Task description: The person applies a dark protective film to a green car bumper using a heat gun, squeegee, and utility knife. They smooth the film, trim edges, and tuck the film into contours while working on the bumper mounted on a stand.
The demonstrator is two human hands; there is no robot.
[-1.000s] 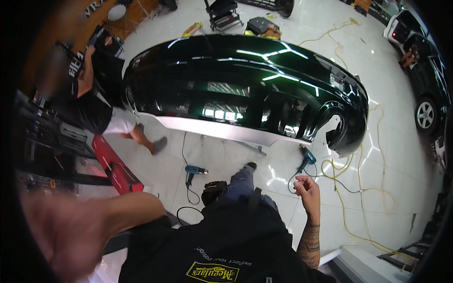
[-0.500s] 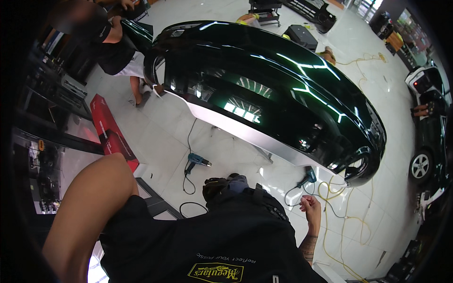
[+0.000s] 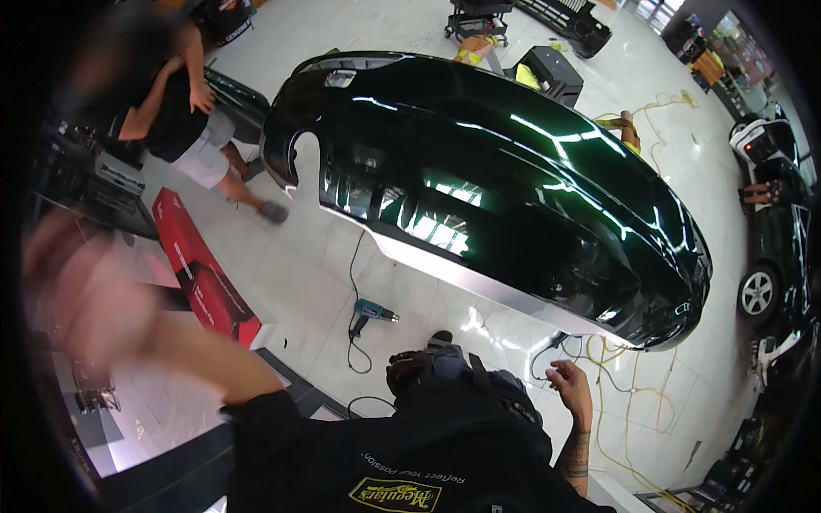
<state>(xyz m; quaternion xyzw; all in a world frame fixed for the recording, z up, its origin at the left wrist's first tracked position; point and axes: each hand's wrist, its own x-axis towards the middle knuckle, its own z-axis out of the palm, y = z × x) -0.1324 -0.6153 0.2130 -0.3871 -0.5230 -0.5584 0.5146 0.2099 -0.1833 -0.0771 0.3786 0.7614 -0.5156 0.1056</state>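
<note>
My left hand is raised at the left beside a long red box, too smeared by motion to show its fingers. Low at my right side hangs my right hand, its fingers loosely bent and apart, with nothing seen in them. Before me stands a large glossy dark green car bumper with a pale grey strip along its near lower edge. Neither hand touches it. On the floor between the bumper and my feet lies a blue-green heat gun with a black cord.
The red box lies on the floor at the left. Beyond it, another person in dark top and light shorts stands at the bumper's left end. Yellow cords cross the floor at right. A dark cart is behind the bumper; a car stands far right.
My left arm has swung out, bringing the blurred hand into view. My right hand's fingers have loosened. The other person has turned and shifted. The bumper and heat gun sit slightly differently in view.
</note>
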